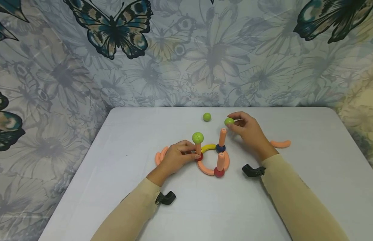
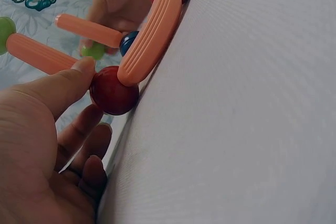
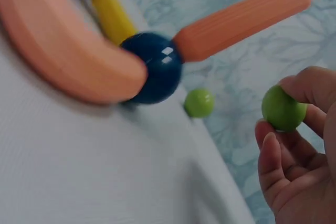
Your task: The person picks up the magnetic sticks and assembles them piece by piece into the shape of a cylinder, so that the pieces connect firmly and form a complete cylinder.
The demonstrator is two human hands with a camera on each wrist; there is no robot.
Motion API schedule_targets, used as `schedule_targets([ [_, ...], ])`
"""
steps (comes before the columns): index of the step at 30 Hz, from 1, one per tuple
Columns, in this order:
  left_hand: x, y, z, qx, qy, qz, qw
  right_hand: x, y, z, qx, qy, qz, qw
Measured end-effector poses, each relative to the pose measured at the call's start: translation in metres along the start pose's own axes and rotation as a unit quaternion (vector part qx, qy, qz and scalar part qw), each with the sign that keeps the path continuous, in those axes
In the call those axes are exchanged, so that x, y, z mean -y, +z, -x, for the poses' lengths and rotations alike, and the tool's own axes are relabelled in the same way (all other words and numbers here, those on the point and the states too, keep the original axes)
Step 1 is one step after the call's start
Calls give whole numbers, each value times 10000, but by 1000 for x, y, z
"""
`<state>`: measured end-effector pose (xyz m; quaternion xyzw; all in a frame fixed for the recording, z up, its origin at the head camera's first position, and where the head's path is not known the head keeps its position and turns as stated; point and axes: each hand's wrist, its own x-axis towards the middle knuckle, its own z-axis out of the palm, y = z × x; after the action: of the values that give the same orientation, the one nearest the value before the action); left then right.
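step: capping posts | right hand [image 1: 249, 129] fingers pinch green ball [image 1: 229, 121] just beside blue-based post [image 1: 222, 137] | left hand [image 1: 177, 157] fingers clamp capped post [image 1: 198, 147] on table [image 1: 294, 187] | next likely: seat ball on post tip, needs alignment

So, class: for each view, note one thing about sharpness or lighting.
Head view: evenly lit and sharp, the table shows soft shadows. Left wrist view: the red ball is crisp, the background soft. Right wrist view: darker, the blue ball and orange pieces blurred.
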<state>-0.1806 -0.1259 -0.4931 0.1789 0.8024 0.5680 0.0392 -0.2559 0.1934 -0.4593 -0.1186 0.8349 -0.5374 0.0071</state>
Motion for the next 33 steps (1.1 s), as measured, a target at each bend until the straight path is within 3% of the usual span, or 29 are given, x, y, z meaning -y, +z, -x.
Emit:
schedule_targets([
  [8,-2,0,1,-24,-111,-139,9998,28,-11,10,47,-339,-419,9985],
  [21,-1,0,0,-16,39,-251,9997,57,-9,23,618,-1297,-591,9879],
  [33,-1,0,0,12,-27,-259,9997,55,-11,25,772,-1282,-570,9871],
])
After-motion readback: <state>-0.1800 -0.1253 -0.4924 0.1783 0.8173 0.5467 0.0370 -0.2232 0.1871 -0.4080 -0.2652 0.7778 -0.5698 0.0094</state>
